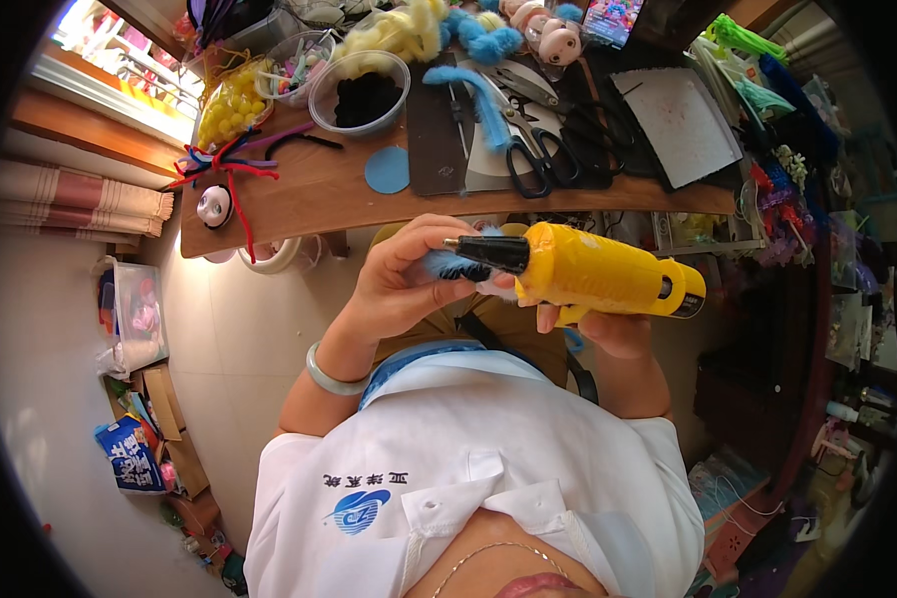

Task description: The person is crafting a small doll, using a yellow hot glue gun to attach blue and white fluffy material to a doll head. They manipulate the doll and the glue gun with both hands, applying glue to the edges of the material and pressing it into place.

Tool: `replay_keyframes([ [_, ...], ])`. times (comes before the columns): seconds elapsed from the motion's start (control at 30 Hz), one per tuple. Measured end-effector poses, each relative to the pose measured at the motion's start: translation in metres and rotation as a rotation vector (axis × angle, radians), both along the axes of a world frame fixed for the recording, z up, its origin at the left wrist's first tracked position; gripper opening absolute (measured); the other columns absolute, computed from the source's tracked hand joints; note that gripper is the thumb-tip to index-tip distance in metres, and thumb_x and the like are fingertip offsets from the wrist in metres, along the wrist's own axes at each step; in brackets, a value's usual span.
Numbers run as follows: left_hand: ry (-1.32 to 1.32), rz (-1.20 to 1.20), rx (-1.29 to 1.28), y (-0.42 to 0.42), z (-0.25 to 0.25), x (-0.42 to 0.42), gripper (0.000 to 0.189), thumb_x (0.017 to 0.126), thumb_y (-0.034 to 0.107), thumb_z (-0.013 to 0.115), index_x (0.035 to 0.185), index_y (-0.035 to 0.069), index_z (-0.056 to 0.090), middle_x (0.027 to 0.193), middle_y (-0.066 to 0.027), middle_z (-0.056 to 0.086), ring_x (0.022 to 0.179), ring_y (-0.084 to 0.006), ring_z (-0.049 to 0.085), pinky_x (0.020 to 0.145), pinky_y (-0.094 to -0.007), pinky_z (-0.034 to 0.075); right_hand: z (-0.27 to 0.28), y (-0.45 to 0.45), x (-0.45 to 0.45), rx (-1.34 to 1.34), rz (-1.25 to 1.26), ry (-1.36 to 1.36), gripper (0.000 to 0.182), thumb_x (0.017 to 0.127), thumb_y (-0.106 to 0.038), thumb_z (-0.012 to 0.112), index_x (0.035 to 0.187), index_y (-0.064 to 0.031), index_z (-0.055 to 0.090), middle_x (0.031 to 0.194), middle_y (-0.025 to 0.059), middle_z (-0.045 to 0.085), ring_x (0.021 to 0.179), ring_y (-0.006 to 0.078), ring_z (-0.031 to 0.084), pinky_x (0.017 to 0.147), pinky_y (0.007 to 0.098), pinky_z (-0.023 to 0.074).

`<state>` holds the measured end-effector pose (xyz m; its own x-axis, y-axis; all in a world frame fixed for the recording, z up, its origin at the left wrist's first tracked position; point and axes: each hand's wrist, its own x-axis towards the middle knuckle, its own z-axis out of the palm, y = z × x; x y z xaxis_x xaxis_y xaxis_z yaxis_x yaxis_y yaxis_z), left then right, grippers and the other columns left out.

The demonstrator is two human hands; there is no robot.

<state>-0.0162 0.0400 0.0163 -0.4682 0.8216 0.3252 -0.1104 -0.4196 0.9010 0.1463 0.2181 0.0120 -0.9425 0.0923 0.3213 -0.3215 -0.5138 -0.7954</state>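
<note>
My right hand [617,333] grips a yellow hot glue gun [598,269] from below, so the gun's body hides part of the fingers. Its black nozzle with a metal tip points left, passing in front of my left hand [400,273]. Between the thumb and fingers of that hand is a small blue fluffy piece [445,263] with a dark part. The nozzle covers much of this piece, and its full shape cannot be made out. Both hands are above my lap, just short of the wooden table's front edge [329,217].
On the table are black-handled scissors [542,161], a blue chenille strip [482,105], a blue disc [387,170], a tub of black pieces [400,90], a doll head [214,205], chenille stems [228,163] and a white pad [673,123]. A plastic bin [140,314] stands at left.
</note>
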Motion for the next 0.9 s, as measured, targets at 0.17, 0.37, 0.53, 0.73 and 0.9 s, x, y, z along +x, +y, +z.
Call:
replay_keyframes([
  [0.17,0.054,-0.001,-0.006,-0.002,0.005,-0.006,0.039,0.076,-0.005,0.073,0.113,-0.001,0.061,0.113,-0.0103,0.057,0.105,-0.0186,0.055,0.091,-0.0299,0.044,0.007,0.000,0.008,-0.033,0.006,0.004,0.048,0.089,-0.030,0.058,0.126,0.0001,0.049,0.096,0.0144,0.066,0.094,0.0286,0.063,0.098,0.0559,0.0369],
  [0.37,0.000,-0.050,-0.022,-0.003,0.002,-0.004,0.039,0.076,-0.006,0.072,0.112,-0.001,0.061,0.112,-0.0098,0.057,0.105,-0.0180,0.054,0.091,-0.0296,0.043,0.023,0.009,-0.007,0.023,-0.051,0.091,0.038,0.089,-0.028,0.059,0.117,-0.0037,0.054,0.101,0.0152,0.064,0.097,0.0262,0.062,0.098,0.0560,0.0361],
  [0.53,-0.094,-0.054,-0.014,-0.004,0.000,0.003,0.039,0.075,-0.005,0.073,0.112,0.000,0.061,0.112,-0.0098,0.057,0.105,-0.0179,0.054,0.091,-0.0297,0.043,0.011,0.005,-0.005,-0.003,0.000,0.003,0.057,0.087,-0.026,0.063,0.132,0.0020,0.041,0.106,0.0200,0.062,0.108,0.0356,0.058,0.097,0.0522,0.0380],
  [0.73,-0.061,-0.012,0.026,-0.004,-0.008,0.001,0.040,0.074,-0.006,0.073,0.112,0.000,0.061,0.114,-0.0107,0.058,0.106,-0.0193,0.055,0.092,-0.0307,0.043,-0.002,-0.003,-0.001,0.006,-0.024,0.000,0.058,0.088,-0.028,0.063,0.132,0.0040,0.042,0.104,0.0202,0.062,0.107,0.0364,0.059,0.098,0.0520,0.0381],
  [0.9,0.030,-0.044,0.008,-0.003,0.002,-0.005,0.039,0.075,-0.006,0.073,0.113,-0.001,0.061,0.114,-0.0115,0.058,0.107,-0.0199,0.055,0.093,-0.0317,0.043,0.002,-0.006,0.009,-0.096,0.059,-0.039,0.053,0.089,-0.029,0.061,0.128,0.0038,0.046,0.104,0.0187,0.062,0.103,0.0355,0.061,0.091,0.0532,0.0437],
])
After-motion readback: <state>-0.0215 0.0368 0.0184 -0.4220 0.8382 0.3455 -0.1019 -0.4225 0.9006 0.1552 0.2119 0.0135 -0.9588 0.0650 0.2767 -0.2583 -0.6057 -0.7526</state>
